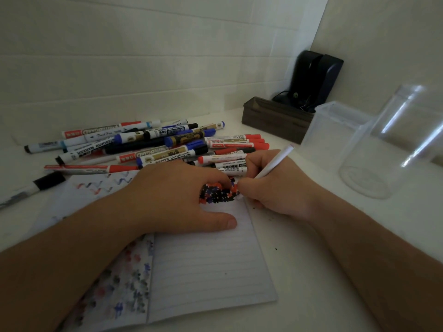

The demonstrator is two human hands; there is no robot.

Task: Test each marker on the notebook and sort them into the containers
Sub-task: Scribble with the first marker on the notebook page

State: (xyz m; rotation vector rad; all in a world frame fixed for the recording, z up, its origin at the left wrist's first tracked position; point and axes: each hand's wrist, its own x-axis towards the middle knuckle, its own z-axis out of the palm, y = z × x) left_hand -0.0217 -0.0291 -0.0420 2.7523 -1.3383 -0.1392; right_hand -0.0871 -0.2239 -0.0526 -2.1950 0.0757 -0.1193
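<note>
White table (311, 271), bearing everything named below; the landmark throughout is the open notebook (206, 267), lined, lying in front of me. Beyond the notebook's far edge: a pile of whiteboard markers (153, 144), red, blue and black caps mixed, lying flat and overlapping. To the notebook's right, well apart from it: a tall clear round container (393, 144), and behind it a clear square container (335, 130); farther back in the corner, a dark brown box (275, 121) and a black device (314, 77) with a cable. To the notebook's left: a single marker with a black cap (31, 188), touching the notebook's far left corner.

My left hand (177, 200) rests flat on the notebook's upper page, fingers relaxed and gripping nothing, thumb extended along the page. My right hand (271, 188), at the notebook's upper right edge, grips a white marker (273, 164) in a writing pinch; its barrel slants up and away to the right, and its tip meets the page at a dense patch of red, blue and black test marks (218, 194) between my two hands. Fainter coloured marks cover the notebook's left page.
</note>
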